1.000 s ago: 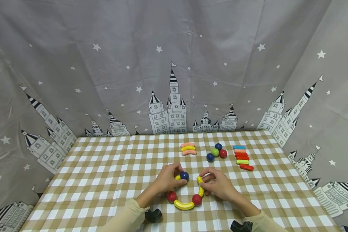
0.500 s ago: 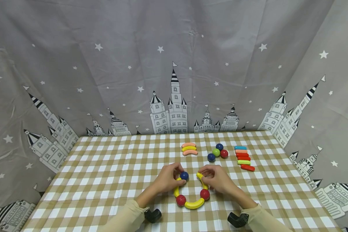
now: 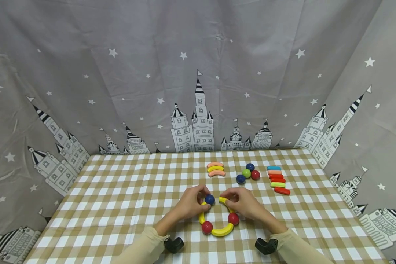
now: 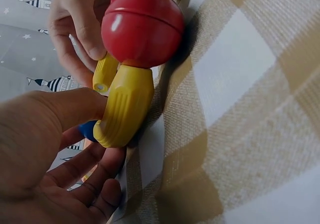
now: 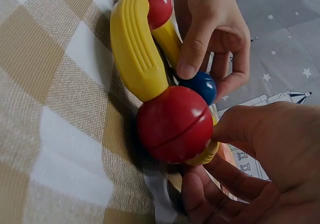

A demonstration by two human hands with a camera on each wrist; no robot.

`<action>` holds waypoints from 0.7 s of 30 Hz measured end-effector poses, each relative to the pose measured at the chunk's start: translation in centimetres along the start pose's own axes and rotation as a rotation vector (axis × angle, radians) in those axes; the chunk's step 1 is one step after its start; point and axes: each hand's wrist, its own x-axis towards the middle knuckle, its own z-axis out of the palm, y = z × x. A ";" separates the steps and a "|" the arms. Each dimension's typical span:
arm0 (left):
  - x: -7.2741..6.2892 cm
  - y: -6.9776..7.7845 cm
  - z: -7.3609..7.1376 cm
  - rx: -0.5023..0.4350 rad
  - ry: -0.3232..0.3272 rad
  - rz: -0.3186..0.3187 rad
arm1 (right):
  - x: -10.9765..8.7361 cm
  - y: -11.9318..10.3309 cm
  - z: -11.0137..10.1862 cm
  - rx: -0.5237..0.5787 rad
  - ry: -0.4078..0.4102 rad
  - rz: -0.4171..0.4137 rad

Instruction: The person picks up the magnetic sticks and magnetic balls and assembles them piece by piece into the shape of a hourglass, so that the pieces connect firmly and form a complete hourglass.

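Observation:
A ring-shaped chain of curved yellow rods and balls lies on the checked cloth, with a gap at its far side. At the chain's left end my left hand (image 3: 192,202) pinches a blue ball (image 3: 209,199), joined to a yellow rod (image 3: 201,218). Opposite, my right hand (image 3: 243,202) grips another curved yellow rod (image 3: 223,200), whose free end faces the blue ball across a small gap. Two red balls, left (image 3: 207,227) and right (image 3: 233,219), are linked by the near yellow rod (image 3: 222,231). The right wrist view shows the left thumb on the blue ball (image 5: 200,87).
Behind the hands lie a group of curved rods (image 3: 215,169), a cluster of loose balls (image 3: 246,173) and a row of short coloured rods (image 3: 277,178). A grey castle-print curtain (image 3: 135,91) stands behind the table (image 3: 125,187).
My right hand has moved left and inward, bringing its yellow rod's end closer to the blue ball. The near part of the chain has shifted right. My left hand has barely moved.

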 end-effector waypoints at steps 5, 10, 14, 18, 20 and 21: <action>0.1 -0.1 0.1 -0.010 -0.009 -0.002 | 0.4 -0.1 0.2 -0.036 0.001 -0.036; 0.0 -0.1 0.1 -0.003 -0.007 0.004 | 0.7 -0.2 0.5 -0.034 -0.007 -0.048; 0.0 -0.2 0.1 -0.001 -0.003 0.008 | 0.8 -0.3 0.7 -0.029 -0.008 -0.056; 0.0 -0.2 0.1 -0.010 -0.001 0.007 | 0.9 -0.2 0.7 -0.025 -0.007 -0.033; 0.0 -0.3 0.1 -0.012 0.000 0.012 | 1.0 -0.2 0.8 -0.026 -0.008 -0.026; 0.0 -0.3 0.1 -0.012 0.000 0.013 | 1.0 -0.2 0.8 -0.027 -0.007 -0.023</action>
